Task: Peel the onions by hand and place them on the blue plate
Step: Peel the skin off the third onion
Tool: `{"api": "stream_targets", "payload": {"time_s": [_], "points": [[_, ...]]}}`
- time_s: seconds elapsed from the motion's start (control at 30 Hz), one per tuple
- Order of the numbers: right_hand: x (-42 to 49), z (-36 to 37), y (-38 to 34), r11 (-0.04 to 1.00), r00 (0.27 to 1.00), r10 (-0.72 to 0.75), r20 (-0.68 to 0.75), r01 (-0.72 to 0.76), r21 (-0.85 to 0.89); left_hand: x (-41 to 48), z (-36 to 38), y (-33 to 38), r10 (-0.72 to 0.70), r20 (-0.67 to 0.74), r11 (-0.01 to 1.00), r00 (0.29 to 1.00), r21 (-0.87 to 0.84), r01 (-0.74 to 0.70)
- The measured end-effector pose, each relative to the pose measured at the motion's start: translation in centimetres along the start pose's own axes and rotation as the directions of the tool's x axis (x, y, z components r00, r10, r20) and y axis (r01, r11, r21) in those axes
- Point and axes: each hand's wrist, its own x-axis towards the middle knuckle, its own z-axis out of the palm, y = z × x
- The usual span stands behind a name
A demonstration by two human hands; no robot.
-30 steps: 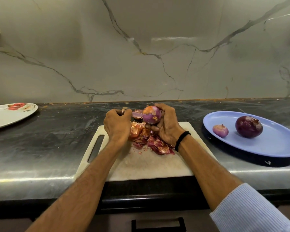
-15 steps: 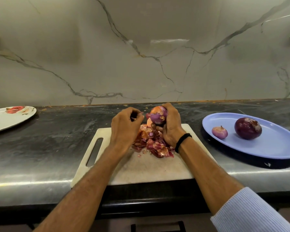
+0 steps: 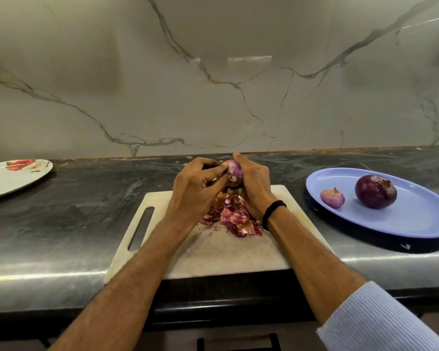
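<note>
Onion (image 3: 234, 172) sits gripped in the right hand (image 3: 254, 184); left hand (image 3: 197, 189) fingertips (image 3: 223, 168) pinch its skin above the cutting board (image 3: 221, 252).

The blue plate (image 3: 416, 224) is a shallow oval dish on the counter (image 3: 86, 211), off to the right. Two peeled onions lie on it, near each other but apart. The small onion (image 3: 332, 198) is pale pink with a short stub on top and sits at the plate's left side. The big onion (image 3: 375, 191) is dark glossy purple with a dull scuffed patch at its upper right. The held onion (image 3: 235, 171) is light purple, with papery brown bits clinging to its left side. The right grip (image 3: 255, 183) curls round it, and the left grip (image 3: 195, 188) pinches at its skin.
</note>
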Motion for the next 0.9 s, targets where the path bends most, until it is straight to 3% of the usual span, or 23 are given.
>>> {"api": "stream_targets", "payload": {"time_s": [0.2,0.53,0.73,0.9], "points": [[-0.07,0.02,0.28,0.996,0.998,-0.062,-0.004,0.062,-0.071,-0.17,0.14,-0.14,0.026,-0.03,1.0,0.999,0.017,-0.026],[0.24,0.23,0.58,0.987,0.995,-0.094,-0.026,0.09,-0.134,-0.13,0.0,-0.53,-0.145,-0.028,0.989,0.989,-0.02,0.144],[0.29,-0.18,0.24,0.993,0.994,-0.084,-0.07,0.078,-0.084,-0.2,0.41,0.05,-0.045,0.008,0.998,0.999,-0.035,0.046],[0.58,-0.18,0.93,0.972,0.988,-0.145,-0.055,0.132,-0.192,-0.05,0.33,0.11,-0.057,0.024,0.997,0.998,-0.053,0.059]]}}
